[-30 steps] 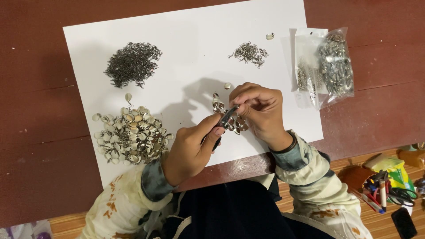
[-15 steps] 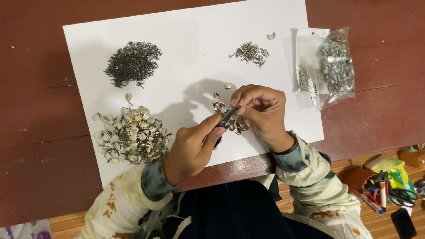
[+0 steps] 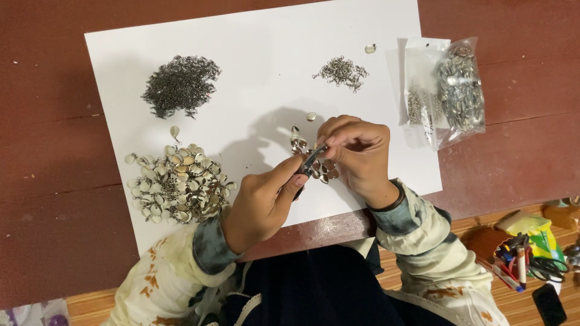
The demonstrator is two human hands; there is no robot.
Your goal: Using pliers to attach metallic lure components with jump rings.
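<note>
My left hand (image 3: 263,202) grips small dark pliers (image 3: 309,165), jaws pointing up and right. My right hand (image 3: 357,151) pinches a tiny metal piece at the plier tips, fingers closed around it. Under both hands lies a small cluster of shell-shaped silver pieces (image 3: 302,145) on the white paper sheet (image 3: 260,78). A large heap of shell-shaped pieces (image 3: 175,184) sits left of my left hand. A dark pile of small rings (image 3: 180,84) lies at the sheet's upper left, and a smaller ring pile (image 3: 342,71) at upper right.
Clear plastic bags of metal parts (image 3: 447,93) lie at the sheet's right edge on the dark red table (image 3: 48,151). A cup of pens and tools (image 3: 522,262) and a dark phone (image 3: 548,305) sit on the floor at lower right.
Both hands stay in place over the small cluster; only slight finger and plier shifts.
</note>
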